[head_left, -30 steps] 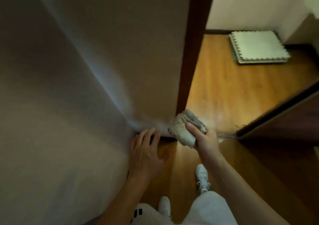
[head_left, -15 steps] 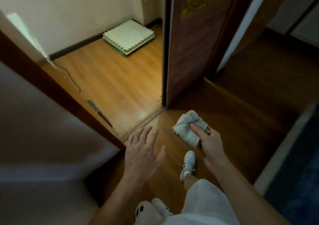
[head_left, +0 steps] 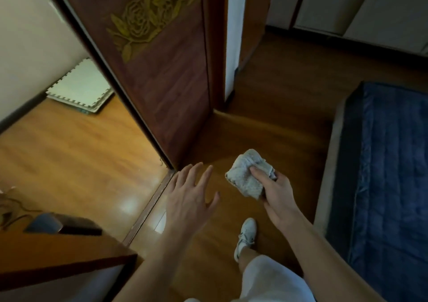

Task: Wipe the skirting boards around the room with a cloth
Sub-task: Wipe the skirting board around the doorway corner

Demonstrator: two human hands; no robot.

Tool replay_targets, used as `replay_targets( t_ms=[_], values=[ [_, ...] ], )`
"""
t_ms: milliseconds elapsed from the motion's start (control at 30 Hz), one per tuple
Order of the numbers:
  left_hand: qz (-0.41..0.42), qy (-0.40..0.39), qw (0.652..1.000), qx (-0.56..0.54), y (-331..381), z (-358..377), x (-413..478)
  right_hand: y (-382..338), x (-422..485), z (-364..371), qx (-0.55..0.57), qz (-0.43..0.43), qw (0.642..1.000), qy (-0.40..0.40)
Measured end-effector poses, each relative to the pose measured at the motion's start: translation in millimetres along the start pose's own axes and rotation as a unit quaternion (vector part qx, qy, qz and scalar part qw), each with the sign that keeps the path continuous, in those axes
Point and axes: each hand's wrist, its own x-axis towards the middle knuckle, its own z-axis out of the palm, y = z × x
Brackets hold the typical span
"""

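My right hand (head_left: 276,195) grips a bunched pale grey cloth (head_left: 246,175) in the air above the wooden floor, thumb pressed into it. To its left my left hand (head_left: 188,193) hovers with fingers spread and straight, holding nothing, just below the bottom corner of the open door (head_left: 162,70). A dark skirting board (head_left: 20,110) runs along the white wall of the far room at left. Another dark skirting strip (head_left: 342,38) runs under the pale wall at the upper right.
The dark wooden door with a carved gold flower stands open ahead. A metal threshold strip (head_left: 148,205) crosses the floor. A white foam mat (head_left: 81,88) lies in the far room. A blue mattress (head_left: 389,174) lies on the right. My white shoe (head_left: 246,234) is below.
My view has swung right, away from the wall corner, to the open door and the mattress. Both hands have come off the wall base; my right hand still holds the cloth.
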Motion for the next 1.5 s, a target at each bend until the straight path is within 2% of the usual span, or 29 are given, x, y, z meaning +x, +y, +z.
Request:
replay_targets(
  t_ms=[333,600,933,1233,1500],
  values=[
    [0.05,-0.02,0.999,-0.004,72.7,20.2,201.4,-116.9,157.5,-60.7,0.03,0.007,0.999,0.026],
    [0.086,-0.038,0.996,-0.002,113.0,27.9,311.9,-162.1,239.8,-95.2,0.085,0.008,0.994,0.072],
    [0.135,-0.023,0.99,-0.04,120.8,50.8,469.6,-219.3,362.7,-94.0,0.101,-0.011,0.988,0.118],
    [0.224,-0.055,0.972,-0.037,114.3,37.1,648.0,-297.7,486.1,-75.1,0.109,-0.048,0.968,0.22],
    [0.267,-0.046,0.961,-0.061,144.4,55.4,751.8,-345.5,556.3,-92.1,0.126,-0.07,0.96,0.238]
  ],
)
